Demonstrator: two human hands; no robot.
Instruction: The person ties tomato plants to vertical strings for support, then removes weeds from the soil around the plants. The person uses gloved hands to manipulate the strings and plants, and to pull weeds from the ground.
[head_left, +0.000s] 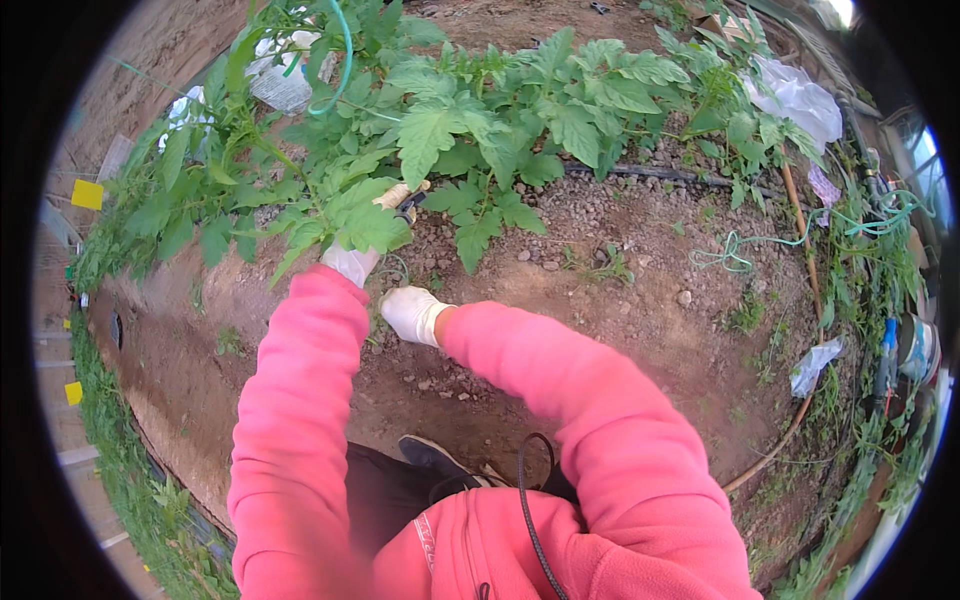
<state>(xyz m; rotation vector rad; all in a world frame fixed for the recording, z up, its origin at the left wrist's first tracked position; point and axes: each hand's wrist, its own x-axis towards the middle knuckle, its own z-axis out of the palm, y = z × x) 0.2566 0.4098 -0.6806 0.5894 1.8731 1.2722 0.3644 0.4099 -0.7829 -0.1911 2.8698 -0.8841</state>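
Note:
My left hand (351, 264), in a pale glove, reaches in under the leaves of a tomato plant (371, 217); its fingers are mostly hidden by foliage. My right hand (412, 313), in a white glove, is curled over the soil just right of and below the left one, near a thin loop of green twine (393, 266). Whether it grips the twine cannot be made out. Beyond the left hand, a pale roll-like object (393, 195) and a black object (410, 206) lie partly behind leaves. A thicker green twine (347, 56) hangs at the top left.
Tomato plants (525, 112) stretch across the bed, with a black drip hose (675, 175) behind them. Loose green twine (731, 255), a brown rod (801, 225) and a clear plastic scrap (814, 367) lie to the right. White plastic (795, 101) sits upper right. My shoe (431, 456) rests on soil below.

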